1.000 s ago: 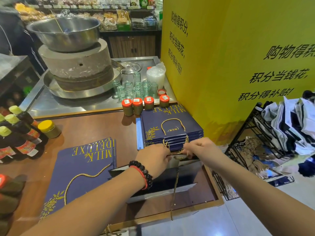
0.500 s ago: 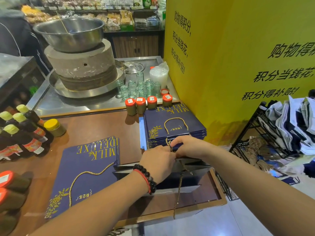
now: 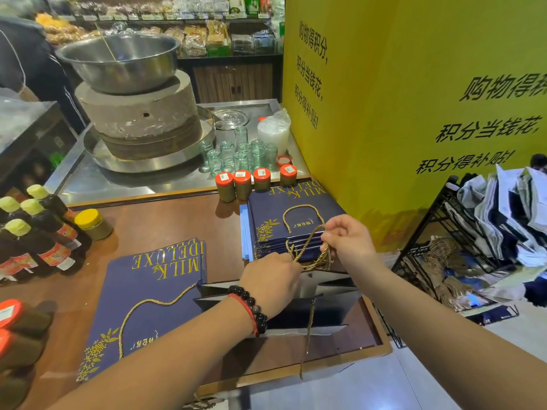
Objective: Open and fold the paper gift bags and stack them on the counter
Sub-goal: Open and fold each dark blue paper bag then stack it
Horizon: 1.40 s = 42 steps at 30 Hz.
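The right hand (image 3: 347, 242) has risen a little from the bag mouth and now pinches the twisted gold cord handles (image 3: 310, 253) between thumb and curled fingers, pulling the loops up toward the stack behind. Half a second ago this hand lay lower, close against the left one, and the cords were hardly visible; now they stand out as a loose bundle between the two hands. The left hand (image 3: 270, 279), with a black bead bracelet and a red string at the wrist, keeps its curled fingers on the other end of the same cords, pressing down at the top edge of the half-open navy paper gift bag (image 3: 310, 312).

This bag lies on its side near the front edge of the brown wooden surface (image 3: 165, 229), with its white inside and folded side panels showing, and one cord hangs down over the edge. Just behind it is the stack of flat navy bags with gold "MILK DELUXE" print (image 3: 284, 220), next to the yellow wall. One more flat navy bag (image 3: 148, 309) lies to the left.

I judge that the handles are being gathered so that the bag can be pressed flat; the folding is not finished and the bag is not yet on the stack.
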Tool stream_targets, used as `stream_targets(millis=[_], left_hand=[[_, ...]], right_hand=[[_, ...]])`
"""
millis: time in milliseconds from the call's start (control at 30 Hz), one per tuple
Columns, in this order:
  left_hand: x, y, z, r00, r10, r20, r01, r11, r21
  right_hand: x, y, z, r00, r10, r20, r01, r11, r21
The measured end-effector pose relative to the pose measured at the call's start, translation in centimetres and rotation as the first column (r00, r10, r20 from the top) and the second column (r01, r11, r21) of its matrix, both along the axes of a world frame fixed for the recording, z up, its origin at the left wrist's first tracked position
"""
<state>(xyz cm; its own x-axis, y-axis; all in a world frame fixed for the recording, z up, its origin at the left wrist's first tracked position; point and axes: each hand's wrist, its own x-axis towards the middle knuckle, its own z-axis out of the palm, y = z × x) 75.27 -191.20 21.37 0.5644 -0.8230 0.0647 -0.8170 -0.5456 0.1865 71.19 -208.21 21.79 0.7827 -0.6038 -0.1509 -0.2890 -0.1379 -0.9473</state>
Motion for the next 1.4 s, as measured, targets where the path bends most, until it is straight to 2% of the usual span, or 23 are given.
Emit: stream_targets(millis=[100, 200, 267, 333, 433, 500, 567, 633, 700, 733, 800, 900, 1067, 1133, 1200, 1233, 1267, 1400], left_hand=[[0.6, 0.9, 0.0, 0.999, -0.001, -0.033, -0.002, 0.996, -0.088], [1.4, 2.8, 0.0, 0.992, -0.09, -0.091, 0.078, 0.989, -0.127], [2.3, 4.6, -0.7, 0.991, -0.136, 0.009, 0.136, 0.98, -0.147], [3.3, 6.4, -1.6, 0.989, -0.095, 0.11, 0.11, 0.983, -0.148], [3.8, 7.8, -2.2, 0.988, -0.001, 0.153, 0.029, 0.983, -0.18], [3.6, 7.9, -2.6, 0.986, 0.018, 0.169, 0.019, 0.977, -0.212], [3.4, 7.7, -2.7, 0.986, 0.03, 0.165, 0.011, 0.97, -0.242], [3.5, 7.7, -3.0, 0.988, 0.027, 0.151, 0.015, 0.962, -0.274], [3.5, 7.8, -3.2, 0.989, 0.018, 0.145, 0.024, 0.96, -0.28], [3.6, 7.9, -3.4, 0.99, 0.012, 0.139, 0.028, 0.959, -0.282], [3.6, 8.1, -3.6, 0.993, 0.002, 0.12, 0.032, 0.959, -0.281], [3.8, 8.2, -3.8, 0.993, -0.005, 0.118, 0.039, 0.956, -0.29], [3.8, 8.4, -3.5, 0.993, -0.037, 0.112, 0.067, 0.958, -0.279], [3.8, 8.5, -3.4, 0.993, -0.039, 0.114, 0.07, 0.957, -0.282], [3.6, 8.7, -3.5, 0.991, -0.041, 0.129, 0.078, 0.95, -0.301], [3.5, 8.9, -3.6, 0.99, -0.042, 0.134, 0.083, 0.946, -0.313], [3.4, 9.0, -3.7, 0.99, -0.041, 0.137, 0.084, 0.942, -0.324], [3.1, 9.1, -3.6, 0.988, -0.008, 0.155, 0.063, 0.932, -0.357]], right_hand=[[0.2, -0.2, -0.2, 0.998, -0.05, 0.038, 0.052, 0.997, -0.054], [0.4, -0.4, -0.1, 0.997, -0.046, 0.065, 0.05, 0.996, -0.07], [0.6, -0.4, 0.0, 0.997, -0.035, 0.072, 0.04, 0.996, -0.073], [0.7, -0.4, 0.0, 0.997, -0.029, 0.066, 0.035, 0.995, -0.091], [0.5, -0.4, -0.4, 0.998, 0.028, 0.059, -0.01, 0.956, -0.294], [-0.2, -0.2, -0.3, 0.991, 0.081, 0.105, -0.018, 0.864, -0.503], [-1.2, 0.7, -0.1, 0.967, 0.12, 0.223, 0.05, 0.774, -0.632], [-2.8, 2.4, -0.2, 0.947, 0.171, 0.271, 0.039, 0.779, -0.626], [-4.8, 4.7, -1.1, 0.944, 0.249, 0.218, -0.061, 0.778, -0.625], [-5.7, 5.9, -1.6, 0.945, 0.272, 0.183, -0.083, 0.739, -0.669], [-6.8, 7.8, -2.7, 0.946, 0.261, 0.194, -0.045, 0.695, -0.717], [-7.2, 9.3, -3.7, 0.934, 0.212, 0.286, 0.031, 0.752, -0.658], [-9.6, 11.4, -4.8, 0.891, 0.194, 0.411, 0.119, 0.773, -0.623], [-10.2, 12.2, -6.0, 0.935, 0.127, 0.331, 0.106, 0.791, -0.602], [-9.5, 12.1, -7.6, 0.996, -0.069, 0.065, 0.091, 0.878, -0.47], [-8.9, 11.8, -8.3, 0.984, -0.151, -0.096, 0.108, 0.928, -0.358], [-8.2, 11.4, -8.8, 0.963, -0.188, -0.194, 0.133, 0.954, -0.267], [-6.7, 10.4, -10.3, 0.955, -0.117, -0.274, 0.054, 0.972, -0.227]])
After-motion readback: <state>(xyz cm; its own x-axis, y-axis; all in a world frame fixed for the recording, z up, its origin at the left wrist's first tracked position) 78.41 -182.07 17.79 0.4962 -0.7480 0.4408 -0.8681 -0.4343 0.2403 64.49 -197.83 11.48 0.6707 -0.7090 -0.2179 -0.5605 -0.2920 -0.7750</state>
